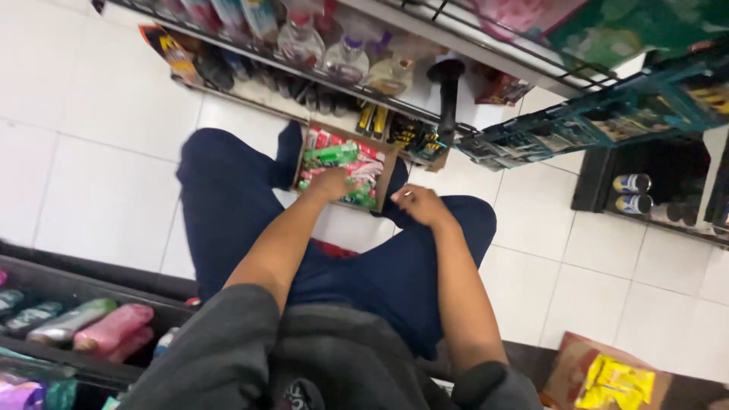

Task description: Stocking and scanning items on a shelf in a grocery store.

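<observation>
I am crouched on a white tiled floor in dark blue trousers. A small cardboard box (386,168) of green, red and pink packets (339,156) sits on the floor between my knees. My left hand (332,184) reaches into the box and rests on the packets; whether it grips one is hidden. My right hand (416,203) hovers at the box's right edge above my right knee, fingers curled, with nothing visible in it.
A low shop shelf (319,72) with bottles and small goods runs along the top. Blue plastic crates (607,121) jut out at upper right, with cans (632,193) below. Bottles (91,326) lie on a shelf at lower left. A box of yellow packets (615,380) sits at lower right.
</observation>
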